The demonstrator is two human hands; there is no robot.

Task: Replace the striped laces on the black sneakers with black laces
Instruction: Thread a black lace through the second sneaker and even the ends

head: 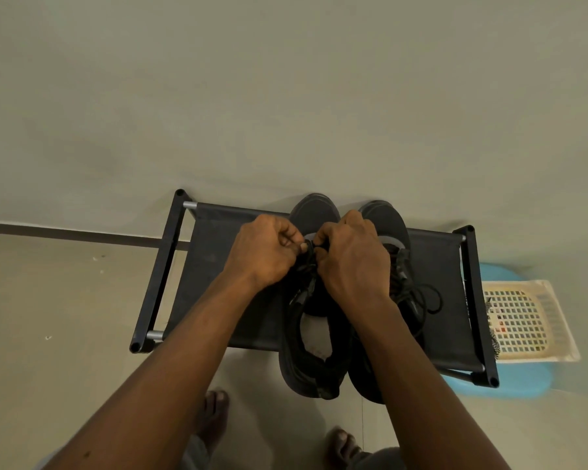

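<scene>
Two black shoes, the left sneaker point(307, 351) and the right sneaker point(384, 217), sit side by side on one rack shelf point(214, 266). They lie right of its middle, toes past the far edge, heels past the near edge. The left hand point(269, 254) and right hand point(352, 257), fingers curled, pinch a black lace point(307, 266) over the left sneaker. What looks like one striped lace point(495, 344) hangs at the shelf's right edge.

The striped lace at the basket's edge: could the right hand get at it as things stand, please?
Probably not yet: the right hand pinches the black lace on the sneaker; nothing blocks the striped lace otherwise.
</scene>
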